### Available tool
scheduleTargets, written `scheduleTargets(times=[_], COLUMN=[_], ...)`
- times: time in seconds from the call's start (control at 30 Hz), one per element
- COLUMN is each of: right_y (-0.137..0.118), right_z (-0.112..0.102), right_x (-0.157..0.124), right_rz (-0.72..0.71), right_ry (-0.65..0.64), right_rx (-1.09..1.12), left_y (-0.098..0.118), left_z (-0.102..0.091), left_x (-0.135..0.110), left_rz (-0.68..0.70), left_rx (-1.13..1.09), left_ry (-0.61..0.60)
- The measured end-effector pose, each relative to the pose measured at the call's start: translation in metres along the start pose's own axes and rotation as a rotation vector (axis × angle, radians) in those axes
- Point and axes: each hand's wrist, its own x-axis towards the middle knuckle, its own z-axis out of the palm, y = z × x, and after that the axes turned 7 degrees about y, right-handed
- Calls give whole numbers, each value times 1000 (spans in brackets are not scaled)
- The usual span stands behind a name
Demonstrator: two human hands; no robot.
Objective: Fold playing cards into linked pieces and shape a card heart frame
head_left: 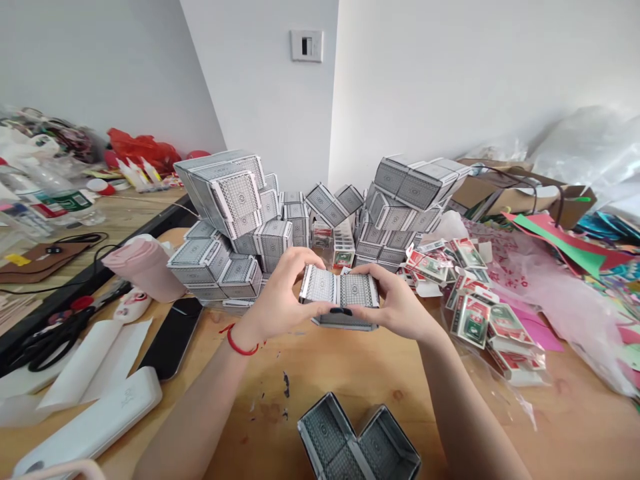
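Above the middle of the table, a block folded from grey patterned playing cards (356, 292) is gripped between both hands. My left hand (290, 283) has its fingers wrapped round the block's left end, with a red string bracelet at the wrist. My right hand (395, 300) grips the right end, and the thumbs nearly meet along the near edge. The undersides of the fingers are partly hidden. Closer to me lies an open-topped, L-shaped card box piece (325, 430). Stacked card blocks (240, 203) rise on the left, and more stacked card blocks (413, 183) on the right.
Small red-and-green card packs (473, 320) are heaped on plastic at right. On the left are a phone (173, 337), a white case (95, 423), black scissors (60, 340) and a pink cup (145, 267). A paper bag (525, 187) stands at the back right.
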Motion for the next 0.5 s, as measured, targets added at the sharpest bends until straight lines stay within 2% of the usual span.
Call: scheduleTargets(times=[0.2, 0.5], right_y=[-3, -4], right_z=[-4, -7], right_x=[-3, -4], right_rz=[-49, -35], right_ry=[0, -7], right_rx=[-5, 62], left_y=[-1, -1], left_z=[-3, 1], left_x=[1, 0], left_rz=[-84, -62], left_rx=[-69, -148], left_ry=[-182, -110])
